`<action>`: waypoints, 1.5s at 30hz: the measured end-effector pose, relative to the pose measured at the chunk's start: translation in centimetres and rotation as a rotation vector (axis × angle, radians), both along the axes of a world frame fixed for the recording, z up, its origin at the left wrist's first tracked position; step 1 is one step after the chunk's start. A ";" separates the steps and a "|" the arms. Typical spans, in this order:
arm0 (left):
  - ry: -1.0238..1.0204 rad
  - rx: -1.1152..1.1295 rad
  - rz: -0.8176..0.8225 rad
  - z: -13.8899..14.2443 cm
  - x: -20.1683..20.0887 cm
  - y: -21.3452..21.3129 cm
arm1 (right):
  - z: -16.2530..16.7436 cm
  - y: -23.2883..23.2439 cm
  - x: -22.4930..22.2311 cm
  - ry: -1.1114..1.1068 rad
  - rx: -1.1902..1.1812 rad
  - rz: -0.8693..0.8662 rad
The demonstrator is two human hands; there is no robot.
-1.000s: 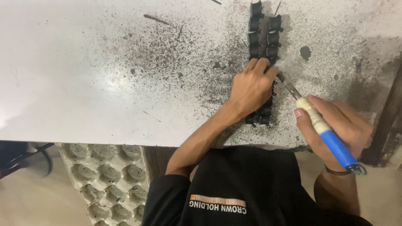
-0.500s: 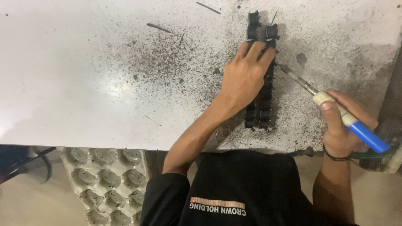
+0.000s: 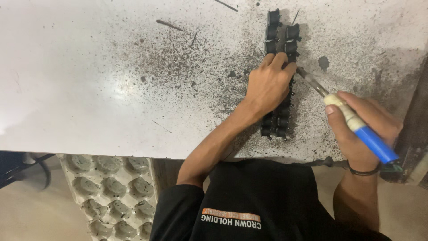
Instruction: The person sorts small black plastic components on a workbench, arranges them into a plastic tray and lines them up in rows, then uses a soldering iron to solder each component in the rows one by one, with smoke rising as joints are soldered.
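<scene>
1. Left hand (image 3: pixel 269 85) lies flat, fingers pressed together, on the double row of small black parts (image 3: pixel 279 76) on the speckled counter (image 3: pixel 89 67).
2. Right hand (image 3: pixel 363 125) fingers wrap the blue-handled soldering iron (image 3: pixel 352 120), tip at the row.
3. Parts look light, stiff, easily scattered; best steadied from above.
</scene>
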State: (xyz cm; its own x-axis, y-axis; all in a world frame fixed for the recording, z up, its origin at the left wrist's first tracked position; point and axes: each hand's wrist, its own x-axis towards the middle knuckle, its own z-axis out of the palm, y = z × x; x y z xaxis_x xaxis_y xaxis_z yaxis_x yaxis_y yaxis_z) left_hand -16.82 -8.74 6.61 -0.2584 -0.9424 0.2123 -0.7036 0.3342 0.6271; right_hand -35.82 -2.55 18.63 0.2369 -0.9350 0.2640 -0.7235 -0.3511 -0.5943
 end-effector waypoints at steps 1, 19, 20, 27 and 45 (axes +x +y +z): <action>0.016 -0.002 0.001 0.0 -0.1 0.0 | 0.6 -0.1 0.5 0.050 -0.005 0.016; 0.144 -0.362 0.091 7.7 3.9 -5.3 | -5.3 0.6 -3.0 -0.424 0.024 -0.234; 0.082 -0.343 0.074 6.6 3.2 -5.2 | -5.4 0.5 -3.2 -0.413 0.026 -0.219; 0.049 -0.106 0.089 -0.5 1.3 -2.4 | -4.2 -0.3 -2.3 -0.387 0.071 -0.220; 0.103 -0.124 0.029 2.5 0.6 -2.3 | 0.3 -2.0 -0.1 -0.239 0.081 -0.148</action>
State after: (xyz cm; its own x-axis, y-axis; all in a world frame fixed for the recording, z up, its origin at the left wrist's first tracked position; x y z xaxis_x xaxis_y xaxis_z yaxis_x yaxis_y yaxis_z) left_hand -16.20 -11.06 9.10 -0.2026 -0.9142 0.3511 -0.6478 0.3939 0.6521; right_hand -35.91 -4.60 18.90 0.0362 -0.9750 0.2194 -0.5997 -0.1968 -0.7757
